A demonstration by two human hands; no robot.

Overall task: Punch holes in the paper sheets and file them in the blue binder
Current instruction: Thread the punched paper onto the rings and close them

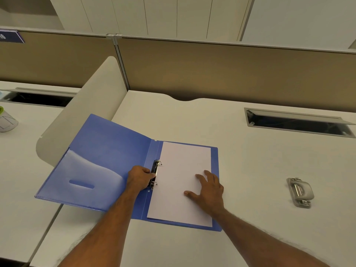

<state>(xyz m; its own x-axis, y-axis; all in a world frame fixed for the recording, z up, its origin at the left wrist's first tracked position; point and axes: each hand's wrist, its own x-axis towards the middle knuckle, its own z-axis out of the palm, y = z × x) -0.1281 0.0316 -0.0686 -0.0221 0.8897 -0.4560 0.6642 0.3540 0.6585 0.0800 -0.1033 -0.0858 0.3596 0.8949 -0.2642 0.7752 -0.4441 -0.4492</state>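
Paper sheets [183,182] lie as a white stack on the right-hand half of the blue binder [107,151], which is spread open on the white desk [240,151]. Their left edge sits at the ring mechanism [155,175] along the binder's spine, where the two metal rings pass through the sheets near that edge. The binder's left cover, with a clear inner pocket, reaches out over the rounded white divider [81,116] at the desk's left side and appears slightly lifted there. The left hand [139,178] is curled around the black bar of the ring mechanism, fingers closed on it between the two rings. The right hand [208,189] rests flat on the lower right part of the paper, fingers spread and relaxed, pressing the stack down without gripping anything. Well to the right of the binder, apart from both hands, a grey metal hole punch [300,192] sits on the desk. Beyond it, toward the back of the desk, a cable slot [298,122] with a raised lid is set into the surface, and a tan partition [212,70] rises behind the desk.
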